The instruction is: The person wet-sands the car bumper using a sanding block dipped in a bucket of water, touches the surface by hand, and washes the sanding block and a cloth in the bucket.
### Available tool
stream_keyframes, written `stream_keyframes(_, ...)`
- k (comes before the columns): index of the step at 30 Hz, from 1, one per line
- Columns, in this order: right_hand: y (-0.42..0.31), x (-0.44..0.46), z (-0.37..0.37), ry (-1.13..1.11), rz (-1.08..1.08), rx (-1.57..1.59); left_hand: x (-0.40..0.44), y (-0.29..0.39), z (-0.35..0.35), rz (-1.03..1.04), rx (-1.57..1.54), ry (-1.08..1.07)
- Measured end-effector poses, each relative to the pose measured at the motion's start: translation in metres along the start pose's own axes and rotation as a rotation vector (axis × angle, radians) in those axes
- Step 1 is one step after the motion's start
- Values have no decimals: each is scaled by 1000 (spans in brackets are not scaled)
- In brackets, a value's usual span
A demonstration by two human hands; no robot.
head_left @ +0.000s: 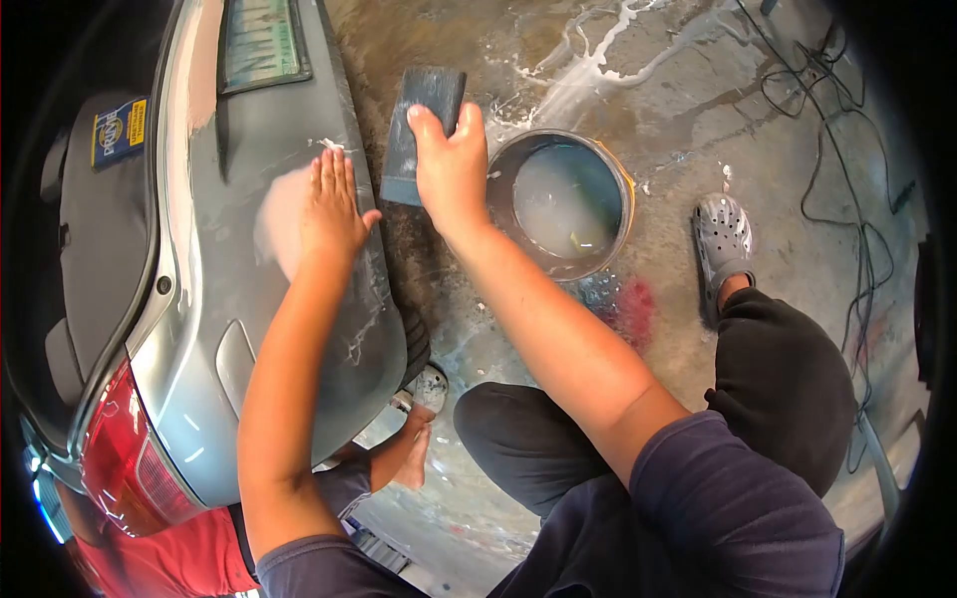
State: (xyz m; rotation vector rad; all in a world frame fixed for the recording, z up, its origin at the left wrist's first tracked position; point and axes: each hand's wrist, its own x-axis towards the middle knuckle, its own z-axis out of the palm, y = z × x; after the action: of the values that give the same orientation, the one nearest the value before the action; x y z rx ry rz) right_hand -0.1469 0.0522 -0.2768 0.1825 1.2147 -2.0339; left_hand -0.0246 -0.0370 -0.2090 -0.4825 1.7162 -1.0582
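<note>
My left hand [332, 207] lies flat with fingers stretched out on the car bumper [289, 329], over a pale pink filler patch [284, 214] on its grey surface. My right hand [452, 164] grips a dark sanding block [399, 149], thumb across its face. The block is held just off the bumper's edge, above the floor. Beside that hand stands a bucket [506, 224] of cloudy water, with a small yellowish thing in it. White wet streaks run down the bumper near my left fingertips and lower along its edge.
A licence plate [263, 45] and red tail light [140, 448] are on the car. A blue-and-yellow box [120, 133] sits inside. Another person in a red garment [179, 558] is close by at lower left. Black cables [862, 259] trail over the wet, stained floor [668, 159].
</note>
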Motion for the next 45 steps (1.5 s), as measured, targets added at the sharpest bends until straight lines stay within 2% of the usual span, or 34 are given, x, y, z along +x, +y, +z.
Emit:
stream_keyframes(6,-26,23,8,46,-51,268,-56,30,23,112,-11,27)
stream_keyframes(9,-41,24,8,33,-44,326,-96,47,29,215,37,43)
stream_keyframes(12,-43,33,1,37,-88,255,-124,72,41,291,-112,-17)
stream_keyframes(15,-43,45,-14,37,-167,219,-126,104,32,232,-609,97)
stream_keyframes(19,-43,62,-43,52,-133,149,-72,147,-63,248,-1282,330)
stream_keyframes(22,-37,79,-59,42,-163,173,-18,179,-125,361,-1503,-27)
stream_keyframes(26,-23,91,-84,5,-146,87,42,239,-170,420,-1529,-193)
stream_keyframes(29,-15,91,-98,-7,-161,77,59,262,-179,440,-1479,-236)
stream_keyframes(30,-9,93,-105,24,-106,-88,58,264,-176,447,-1459,-239)
stream_keyframes(33,12,103,-116,-12,-40,-46,38,238,-150,451,-1353,-191)
stream_keyframes(35,34,103,-108,12,-95,-202,5,199,-116,395,-1213,-114)
stream_keyframes(36,41,89,-97,-52,-35,-177,-14,176,-97,351,-1135,-81)
stream_keyframes(37,47,67,-82,-116,27,-153,-40,133,-79,436,-1089,69)
stream_keyframes(38,52,40,-66,-165,49,-233,-68,98,-63,320,-1114,96)
stream_keyframes(39,57,8,-50,-213,70,-311,-95,60,-58,187,-1055,25)
stream_keyframes(40,63,-28,-34,-267,88,-312,-119,25,-40,186,-988,52)
stream_keyframes(41,70,-64,-20,-320,108,-312,-143,-12,-48,138,-851,-15)
stream_keyframes(43,90,-121,2,-410,109,-234,-177,-61,-34,107,-689,34)
stream_keyframes(45,96,-127,29,-331,75,-205,-194,-92,-30,179,-523,149)
